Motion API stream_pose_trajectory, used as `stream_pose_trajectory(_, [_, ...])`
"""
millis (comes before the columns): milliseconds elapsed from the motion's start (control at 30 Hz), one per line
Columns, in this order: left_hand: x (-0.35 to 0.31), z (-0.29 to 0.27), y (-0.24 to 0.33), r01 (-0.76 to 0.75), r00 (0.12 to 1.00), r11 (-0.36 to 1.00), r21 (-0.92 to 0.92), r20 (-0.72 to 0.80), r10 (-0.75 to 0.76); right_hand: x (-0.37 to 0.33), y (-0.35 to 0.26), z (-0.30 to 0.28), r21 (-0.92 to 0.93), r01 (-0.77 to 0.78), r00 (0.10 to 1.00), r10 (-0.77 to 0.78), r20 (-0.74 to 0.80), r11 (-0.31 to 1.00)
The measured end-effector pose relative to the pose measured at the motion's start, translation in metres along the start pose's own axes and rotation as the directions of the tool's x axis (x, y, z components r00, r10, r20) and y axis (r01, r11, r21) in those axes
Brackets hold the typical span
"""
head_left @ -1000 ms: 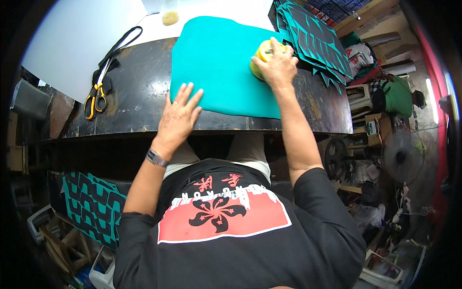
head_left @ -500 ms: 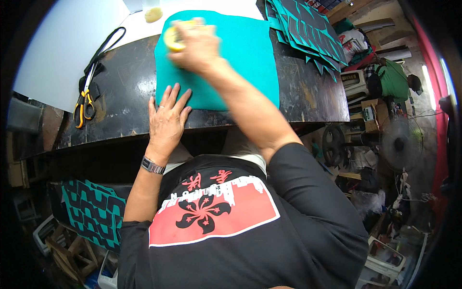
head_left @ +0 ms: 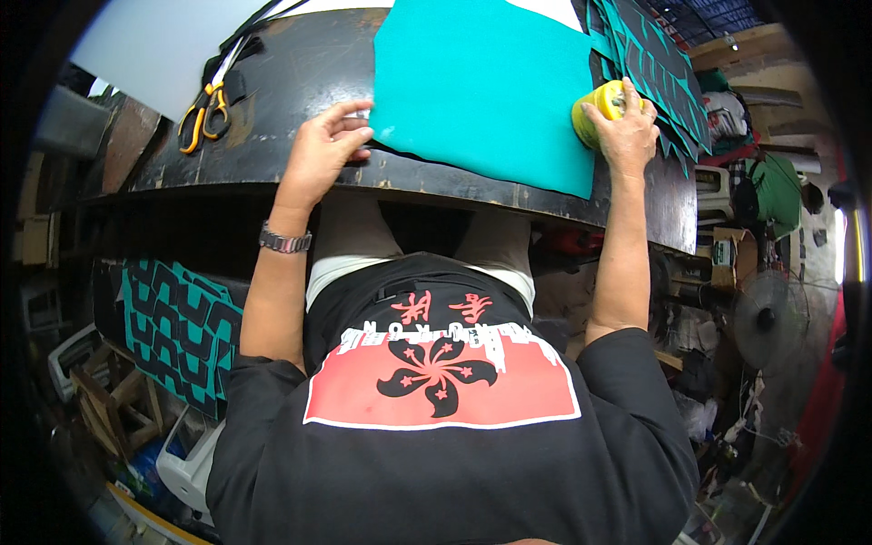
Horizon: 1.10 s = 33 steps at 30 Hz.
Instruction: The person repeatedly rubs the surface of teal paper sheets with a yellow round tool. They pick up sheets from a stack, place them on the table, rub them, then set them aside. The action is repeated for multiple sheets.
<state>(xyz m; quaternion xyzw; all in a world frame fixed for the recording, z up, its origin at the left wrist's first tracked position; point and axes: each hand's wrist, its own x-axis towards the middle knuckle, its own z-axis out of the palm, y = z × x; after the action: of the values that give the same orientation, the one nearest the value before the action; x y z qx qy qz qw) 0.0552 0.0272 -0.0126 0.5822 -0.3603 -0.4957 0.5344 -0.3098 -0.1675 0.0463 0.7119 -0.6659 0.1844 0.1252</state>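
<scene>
A teal sheet with a soft, felt-like surface lies on the dark worktable, reaching near its front edge. My right hand grips a squat yellow cylinder at the sheet's right edge; its top looks mottled, and its exact kind is unclear. At the sheet's left edge, my left hand has its fingers parted and slightly curled, the tips close to the edge. Scissors with orange and black handles rest on the table to the left of that hand.
Teal and black cut pieces are stacked at the table's far right. More patterned teal and black sheets lie lower left, near a wooden stool frame. A fan stands at the right among clutter. White sheeting covers the far left.
My right hand has carried the yellow cylinder from the sheet's upper left to its right edge. My left hand has lifted from lying flat to the left edge. The view has shifted.
</scene>
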Motion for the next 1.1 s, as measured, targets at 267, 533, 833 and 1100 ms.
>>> stream_pose_trajectory(267, [-0.005, 0.012, 0.013, -0.299, 0.943, 0.852, 0.430, -0.001, 0.332, -0.050, -0.121, -0.006, 0.232, 0.355, 0.934, -0.355, -0.044, 0.905])
stream_pose_trajectory(533, [0.069, -0.049, 0.043, -0.409, 0.883, 0.535, 0.740, 0.171, 0.438, -0.039, -0.225, 0.000, 0.443, 0.560, 0.807, -0.583, -0.099, 0.700])
stream_pose_trajectory(833, [0.192, -0.040, -0.008, -0.566, 0.771, 0.015, 0.824, 0.523, 0.364, -0.083, -0.207, -0.024, 0.457, 0.717, 0.661, -0.721, -0.208, 0.526])
stream_pose_trajectory(1100, [0.187, -0.044, -0.005, -0.522, 0.814, 0.021, 0.853, 0.491, 0.311, -0.058, -0.240, -0.021, 0.392, 0.611, 0.762, -0.645, -0.056, 0.688])
